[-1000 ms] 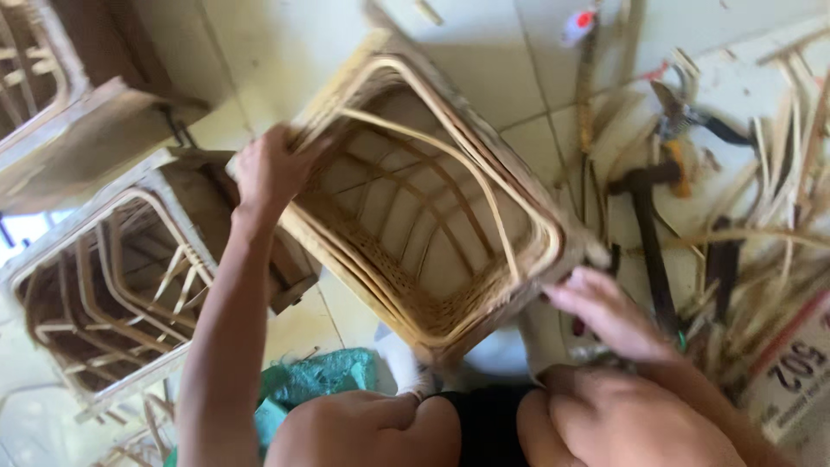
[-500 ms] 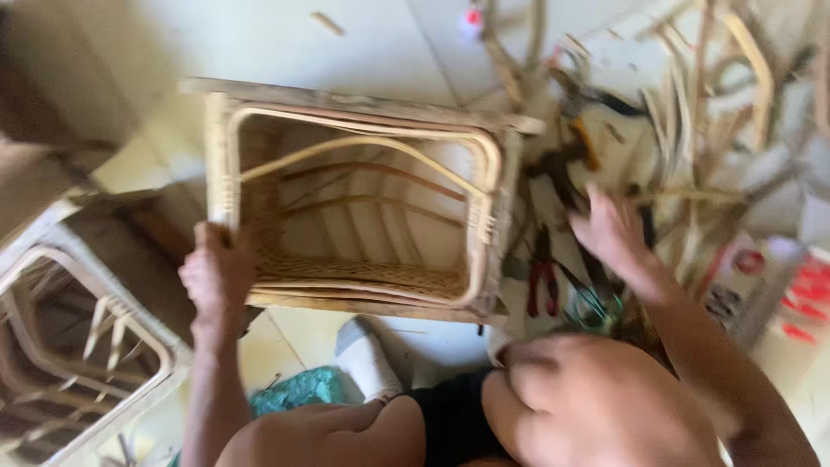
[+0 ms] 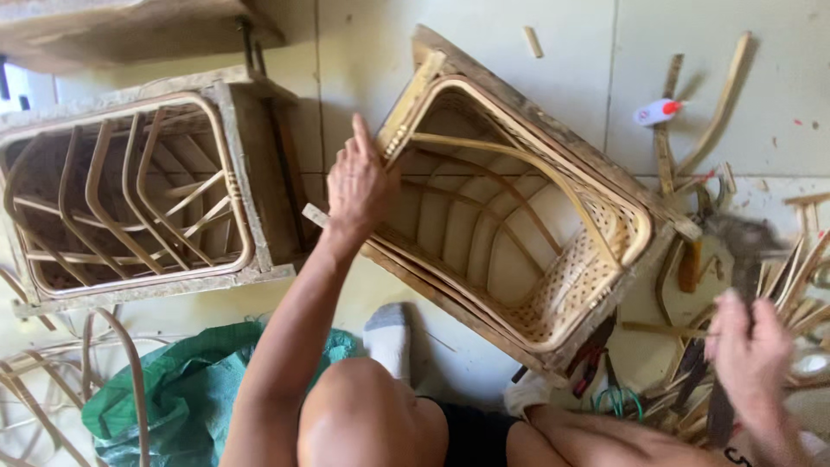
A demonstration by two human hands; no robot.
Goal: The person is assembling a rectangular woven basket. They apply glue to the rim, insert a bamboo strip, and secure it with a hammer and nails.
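Head view, looking down at a tiled floor [image 3: 553,52]. In the middle of the frame a half-woven rattan basket [image 3: 519,216] sits inside a wooden frame, turned at a slant. Bent cane ribs cross its hollow, and a patch of open weave covers its lower right wall; nothing else lies inside it. The left hand [image 3: 359,182] rests on the basket's left rim, fingers held together and stretched flat toward the upper corner, not closed around anything.

At the lower right of the frame the right hand [image 3: 752,355] is blurred. Its fingers point down over a heap of cane strips [image 3: 795,285], and whether it grips something I cannot tell. Just above it is a dark blurred shape that may be a hammer head. Pliers with red handles [image 3: 592,359] lie on the floor touching the basket's lower corner.

At the left of the frame stands a second wooden frame [image 3: 130,195] holding only bare curved ribs, with no weave yet. Below it, at the lower left, lies a green bag [image 3: 173,398], beside loose cane hoops. A small white tube with a red cap [image 3: 657,111] lies at the upper right.
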